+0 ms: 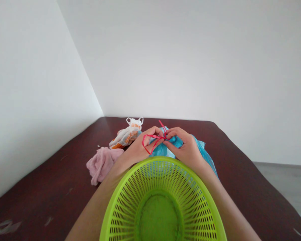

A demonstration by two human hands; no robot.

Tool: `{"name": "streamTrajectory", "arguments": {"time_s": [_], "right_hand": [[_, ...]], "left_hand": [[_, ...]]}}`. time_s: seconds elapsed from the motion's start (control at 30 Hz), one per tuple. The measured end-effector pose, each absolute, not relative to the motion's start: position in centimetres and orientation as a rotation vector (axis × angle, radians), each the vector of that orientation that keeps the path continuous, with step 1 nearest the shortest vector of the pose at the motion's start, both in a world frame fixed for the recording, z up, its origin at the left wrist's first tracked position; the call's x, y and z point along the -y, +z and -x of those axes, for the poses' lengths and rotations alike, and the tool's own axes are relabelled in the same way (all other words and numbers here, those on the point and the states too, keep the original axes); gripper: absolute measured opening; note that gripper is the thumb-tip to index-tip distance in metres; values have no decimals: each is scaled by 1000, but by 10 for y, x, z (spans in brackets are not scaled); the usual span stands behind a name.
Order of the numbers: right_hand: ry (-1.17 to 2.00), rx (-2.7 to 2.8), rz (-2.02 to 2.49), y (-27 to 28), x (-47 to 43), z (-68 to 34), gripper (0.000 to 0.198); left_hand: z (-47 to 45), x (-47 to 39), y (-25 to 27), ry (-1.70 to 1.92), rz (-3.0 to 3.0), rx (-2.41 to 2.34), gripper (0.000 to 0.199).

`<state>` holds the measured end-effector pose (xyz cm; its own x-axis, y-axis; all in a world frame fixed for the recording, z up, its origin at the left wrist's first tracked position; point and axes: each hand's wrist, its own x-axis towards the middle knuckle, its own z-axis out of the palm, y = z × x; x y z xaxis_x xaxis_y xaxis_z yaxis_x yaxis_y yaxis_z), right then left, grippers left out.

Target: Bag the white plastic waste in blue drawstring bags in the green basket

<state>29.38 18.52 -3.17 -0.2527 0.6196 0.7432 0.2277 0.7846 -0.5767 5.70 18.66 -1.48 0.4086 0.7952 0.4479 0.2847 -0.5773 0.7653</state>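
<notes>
Both my hands meet just beyond the far rim of a green plastic basket. My left hand is closed, its fingertips pinching a red plastic string that loops out over the hand. From the other side my right hand pinches the same string where its strands cross, with a short end sticking up. Behind and under the hands lies a crumpled blue plastic bag, partly covered by them. The string sits against the bag's gathered part; whether it is knotted I cannot make out.
A pink cloth lies crumpled left of my left forearm. Beyond it rests a white plastic bag with orange print and its handles up. All stand on a dark red table against white walls. A clear plastic scrap is at the near left.
</notes>
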Motion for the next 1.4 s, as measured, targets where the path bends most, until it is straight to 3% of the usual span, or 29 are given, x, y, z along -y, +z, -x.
{"name": "streamTrajectory", "arguments": {"time_s": [0.2,0.4,0.67,0.9,1.03,1.27,1.4], "right_hand": [[282,1868,673,-31,-185,-296,21],[193,1890,743,-33,-189,-301,17],[169,1714,667,-25,-181,-297,14],[450,1635,687,-29,-179,-293,5],[535,1723,668,-30,-183,-295,23],[624,1656,621,-41,-190,-291,20],[528,1687,643,-45,-190,-291,30]], "left_hand": [[-57,-185,-11,1012,-2153,-860,26],[-53,-182,-8,998,-2315,-1063,15],[-49,-182,-7,1101,-2305,-1003,20],[-51,-181,-6,1218,-2291,-900,15],[-54,-182,-7,1244,-2252,-884,13],[-54,-180,-5,1208,-2256,-806,9],[-52,-179,-4,1160,-2252,-771,9]]}}
